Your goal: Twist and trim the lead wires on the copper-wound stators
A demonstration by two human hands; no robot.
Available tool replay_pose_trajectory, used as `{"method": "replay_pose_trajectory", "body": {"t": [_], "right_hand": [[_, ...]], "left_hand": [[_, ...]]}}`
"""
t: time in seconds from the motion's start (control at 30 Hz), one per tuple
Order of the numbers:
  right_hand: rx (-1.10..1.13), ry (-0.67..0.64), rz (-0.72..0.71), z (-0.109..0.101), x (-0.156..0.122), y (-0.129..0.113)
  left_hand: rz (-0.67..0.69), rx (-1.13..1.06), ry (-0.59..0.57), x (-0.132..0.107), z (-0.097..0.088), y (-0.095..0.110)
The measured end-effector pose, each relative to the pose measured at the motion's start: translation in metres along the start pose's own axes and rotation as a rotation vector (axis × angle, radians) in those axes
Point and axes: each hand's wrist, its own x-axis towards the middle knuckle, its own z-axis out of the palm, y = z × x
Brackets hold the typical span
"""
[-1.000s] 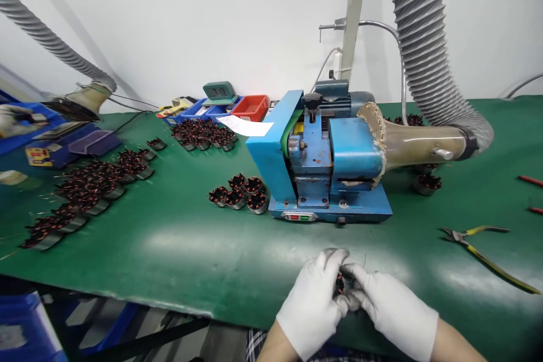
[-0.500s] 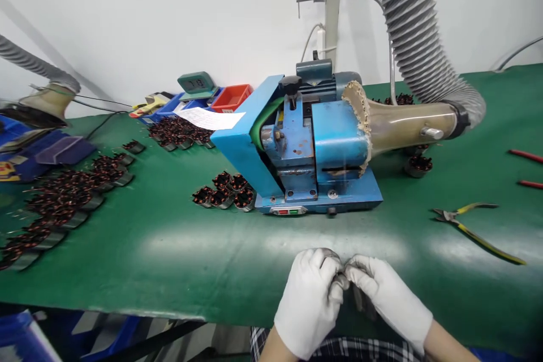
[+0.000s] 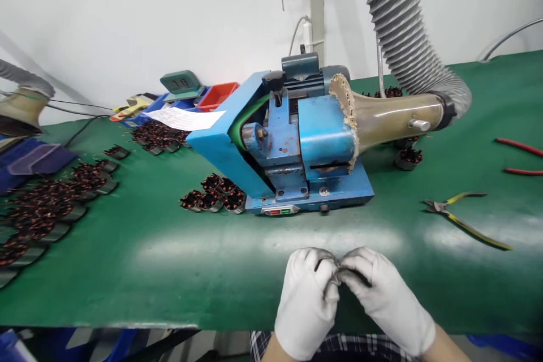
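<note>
My left hand (image 3: 306,300), in a white glove with dark-smudged fingertips, is closed near the table's front edge. Its fingertips meet those of my right hand (image 3: 384,300), gloved alike and also pinched closed. Whatever sits between the fingers, if anything, is hidden by them. Just beyond both hands stands a blue belt machine (image 3: 280,147) with a green belt and a red and green switch (image 3: 280,211). Left of its base is a small cluster of copper-wound motor stators (image 3: 212,195). Yellow-handled cutting pliers (image 3: 445,207) lie spread open to the right.
Many more stators (image 3: 51,203) cover the left side, with others behind the machine. A translucent duct (image 3: 394,119) joins a grey corrugated hose (image 3: 399,22) at right. Red-handled pliers (image 3: 521,147) lie at the right edge. A red bin (image 3: 217,96) and a digital clock (image 3: 182,83) stand at the back.
The view has shifted, so the machine and bench things appear further left. Both hands stay together at the fingertips; the right fingers have curled in slightly, and the dark shape beneath them no longer shows.
</note>
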Motion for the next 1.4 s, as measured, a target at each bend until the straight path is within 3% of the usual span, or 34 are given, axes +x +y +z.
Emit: {"method": "replay_pose_trajectory", "body": {"t": [0.13,0.23,0.33,0.47,0.6,0.83,1.0,1.2,1.3,1.4], "right_hand": [[-0.192,0.107,-0.054,0.008,0.001,0.004],[-0.284,0.27,-0.042,-0.002,0.002,0.012],[-0.246,0.316,-0.088,-0.014,0.001,0.016],[-0.229,0.232,-0.22,-0.019,0.001,0.009],[-0.305,0.122,-0.344,-0.01,0.005,0.0],[-0.347,0.147,-0.133,0.005,-0.007,0.007],[-0.344,0.242,-0.049,-0.013,-0.017,0.021],[-0.135,0.24,-0.028,-0.026,-0.017,0.009],[-0.146,0.15,-0.156,-0.019,-0.012,0.002],[-0.179,-0.038,-0.215,-0.011,-0.004,-0.001]], "left_hand": [[-0.006,-0.022,0.024,0.002,0.001,0.0],[-0.003,-0.058,0.053,0.003,0.001,0.0],[0.007,-0.081,0.076,0.003,0.002,-0.001],[0.004,-0.089,0.083,0.003,0.004,-0.002],[0.022,-0.098,0.111,0.002,0.005,-0.003],[0.031,-0.098,0.142,0.004,0.006,-0.002],[0.011,-0.127,0.131,0.004,0.006,-0.002],[-0.001,-0.124,0.113,0.004,0.005,-0.003],[0.001,-0.115,0.093,0.004,0.005,-0.003],[0.008,-0.111,0.082,0.003,0.004,-0.004]]}}
